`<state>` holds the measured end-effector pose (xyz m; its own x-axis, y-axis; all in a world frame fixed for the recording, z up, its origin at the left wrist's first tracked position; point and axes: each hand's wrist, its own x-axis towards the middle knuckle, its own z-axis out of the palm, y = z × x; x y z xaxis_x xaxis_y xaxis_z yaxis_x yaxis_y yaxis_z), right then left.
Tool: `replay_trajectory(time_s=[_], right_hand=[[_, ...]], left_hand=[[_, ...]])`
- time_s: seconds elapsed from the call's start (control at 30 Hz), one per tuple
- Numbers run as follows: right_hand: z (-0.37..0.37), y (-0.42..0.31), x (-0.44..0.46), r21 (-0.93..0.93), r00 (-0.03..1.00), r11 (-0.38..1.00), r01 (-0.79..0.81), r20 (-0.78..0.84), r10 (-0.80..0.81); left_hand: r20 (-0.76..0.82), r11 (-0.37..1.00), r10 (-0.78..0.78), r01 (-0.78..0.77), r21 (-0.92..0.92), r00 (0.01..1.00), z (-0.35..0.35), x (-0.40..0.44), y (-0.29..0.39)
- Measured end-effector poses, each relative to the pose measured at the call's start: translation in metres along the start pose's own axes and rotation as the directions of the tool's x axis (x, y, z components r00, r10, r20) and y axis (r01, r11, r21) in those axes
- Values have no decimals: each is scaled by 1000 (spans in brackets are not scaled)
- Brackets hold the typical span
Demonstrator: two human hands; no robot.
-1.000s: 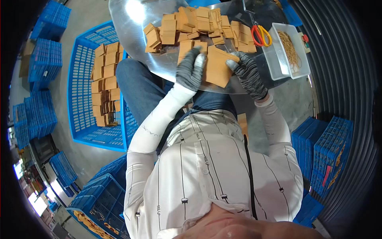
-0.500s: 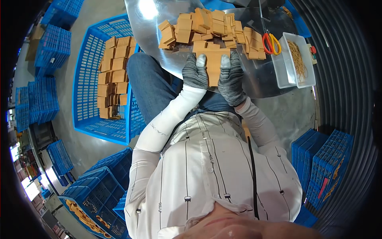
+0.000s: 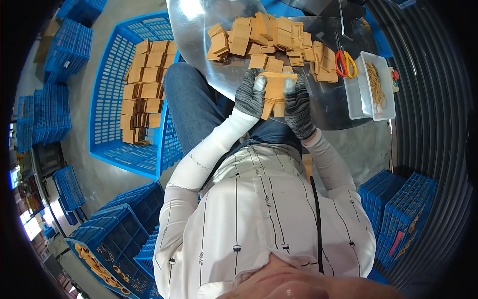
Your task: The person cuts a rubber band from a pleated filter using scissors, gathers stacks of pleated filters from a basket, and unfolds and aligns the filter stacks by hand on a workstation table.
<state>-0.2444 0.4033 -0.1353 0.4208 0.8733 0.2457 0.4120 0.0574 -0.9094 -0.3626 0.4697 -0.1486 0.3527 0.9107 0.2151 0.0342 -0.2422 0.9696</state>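
Note:
Between my gloved hands is a small bundle of flat tan wooden pieces [image 3: 275,88], wider across the top, with narrower ends fanned apart at the bottom. My left hand [image 3: 250,93] closes on its left side, thumb on the face. On the right side my right hand [image 3: 298,104] grips it the same way. Some fingers are hidden behind the bundle. Just beyond the hands, a loose heap of similar wooden pieces [image 3: 241,39] lies on the shiny metal table [image 3: 191,37].
Red-and-yellow-handled scissors [image 3: 345,65] lie right of the heap, beside a clear plastic bin [image 3: 354,94] of rubber bands [image 3: 374,84]. On my left, a blue crate [image 3: 102,94] holds rows of wooden bundles [image 3: 151,74]. Stacked blue crates [image 3: 119,231] stand behind on the left.
The bundle's lower ends have spread apart; before, its face looked like one whole piece. Both hands still hold it. The whole view has shifted slightly.

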Motion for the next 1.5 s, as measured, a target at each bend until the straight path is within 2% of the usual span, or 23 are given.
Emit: replay_trajectory(time_s=[0.13, 0.23, 0.3, 0.37, 0.4, 0.5, 0.57, 0.6, 0.7, 0.73, 0.77, 0.83, 0.9, 1.0, 1.1, 1.17, 1.27, 1.3, 1.33, 1.37, 1.4, 1.43, 1.5], right_hand=[[-1, 29, -4, -323, 845, 792, 518, 51, -532], [1, 20, -12, -220, 898, 871, 440, 77, -434], [-4, 11, -13, -166, 924, 909, 381, 101, -369], [-34, 14, -7, 193, 909, 928, -320, 337, 243], [-45, 40, 1, 150, 934, 949, -277, 274, 229], [-60, 125, 37, 25, 986, 989, -146, 87, 143], [-58, 119, 46, -33, 995, 995, -90, 43, 91], [-58, 85, 57, -42, 996, 997, -60, 70, 62], [-30, 80, 86, -151, 1000, 988, 26, 10, -24], [-28, 80, 81, -451, 985, 883, 130, -44, -167], [-34, 79, 73, -709, 940, 677, 195, -63, -337], [-42, 83, 67, -854, 957, 499, 145, -8, -291], [-47, 88, 60, -794, 993, 597, 112, 77, -85], [-42, 74, 52, -759, 989, 635, 141, 75, -130], [-18, 22, 41, -776, 946, 574, 260, 86, -313], [5, -11, 27, -643, 947, 704, 301, 117, -298], [33, -24, 12, -492, 890, 741, 457, 263, -373], [43, -27, 8, -447, 895, 781, 436, 301, -328], [51, -31, 4, -408, 897, 816, 410, 340, -281], [58, -34, 2, -374, 895, 847, 378, 380, -233], [65, -36, 0, -363, 886, 856, 368, 415, -205], [72, -39, 0, -354, 876, 865, 356, 448, -177], [86, -43, 0, -348, 856, 879, 325, 504, -117]], left_hand=[[203, 771, -290, 354, -529, 935, -9, -7, 5], [570, 229, -207, 606, -762, 795, -17, -20, 23], [549, 288, -313, 628, -722, 775, -16, -16, 11], [516, 325, -429, 660, -678, 742, -18, -20, -2], [540, 211, -471, 684, -699, 697, -24, -16, -2], [253, 663, -249, 354, -660, 935, -27, -1, -16], [184, 983, -111, 135, -124, 977, -33, 18, -6], [60, 987, 151, -154, 45, 987, -17, 28, -50], [94, 959, 167, -183, 214, 982, 1, 59, -18], [144, 893, 116, -167, 419, 983, 7, 65, -25], [288, 762, 17, -199, 616, 957, 3, 77, -25], [281, 391, -32, -247, 887, 959, 0, 84, -21], [281, 382, -9, -257, 888, 960, -10, 83, -20], [346, 416, -64, -290, 862, 936, -21, 80, -14], [228, 821, 107, -215, 528, 968, -62, 57, 10], [-73, 863, 282, -220, 454, 957, -122, 45, 17], [-660, 980, 60, 81, 180, 749, -229, 45, -41], [-715, 966, -248, 218, -136, 653, -269, 40, -95], [-767, 892, -449, 279, -355, 459, -306, 30, -153], [-683, 669, -480, 733, 120, 550, -341, 8, -234], [-589, 200, -504, 749, 632, 632, -377, -14, -313], [-284, -166, -798, 257, 952, 532, -390, -35, -284], [-258, -196, -816, 173, 965, 517, -401, -91, -349]])
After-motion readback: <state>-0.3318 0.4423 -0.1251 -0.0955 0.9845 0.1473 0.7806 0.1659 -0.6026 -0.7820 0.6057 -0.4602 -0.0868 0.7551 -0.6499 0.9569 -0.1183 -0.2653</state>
